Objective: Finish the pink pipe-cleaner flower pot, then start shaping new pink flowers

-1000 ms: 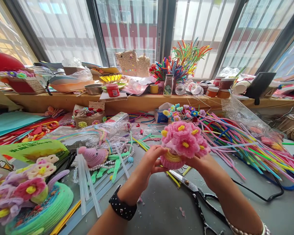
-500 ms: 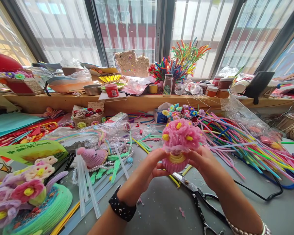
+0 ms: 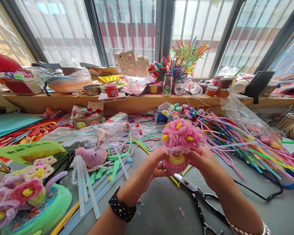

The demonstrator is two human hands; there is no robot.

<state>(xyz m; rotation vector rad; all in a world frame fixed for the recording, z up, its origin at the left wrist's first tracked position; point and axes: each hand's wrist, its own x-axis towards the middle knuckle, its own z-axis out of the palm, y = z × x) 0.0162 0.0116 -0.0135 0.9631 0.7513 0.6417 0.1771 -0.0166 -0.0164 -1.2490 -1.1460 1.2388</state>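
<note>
Between my two hands, raised over the grey table, is a small pot of pink pipe-cleaner flowers [image 3: 180, 132]. Its blooms have yellow centres, and the rounded pink pot carries a yellow band. My left hand [image 3: 149, 168] grips the pot's left side, fingers curled round beneath it. From the other side my right hand [image 3: 201, 161] closes on the pot, its thumb near the yellow band and its other fingers partly hidden. Below and to the right lie large black-handled scissors [image 3: 194, 189], partly behind my right forearm. Ends of yellow pipe cleaners show just under the pot.
A heap of coloured pipe cleaners [image 3: 245, 147] spreads at the right. Left of my hands are clear glue sticks [image 3: 84, 186], a pink crocheted cone-shaped figure [image 3: 94, 158] and a green base with fuzzy flowers [image 3: 49, 205]. Jars and a glass bottle [image 3: 167, 85] stand on the windowsill ledge.
</note>
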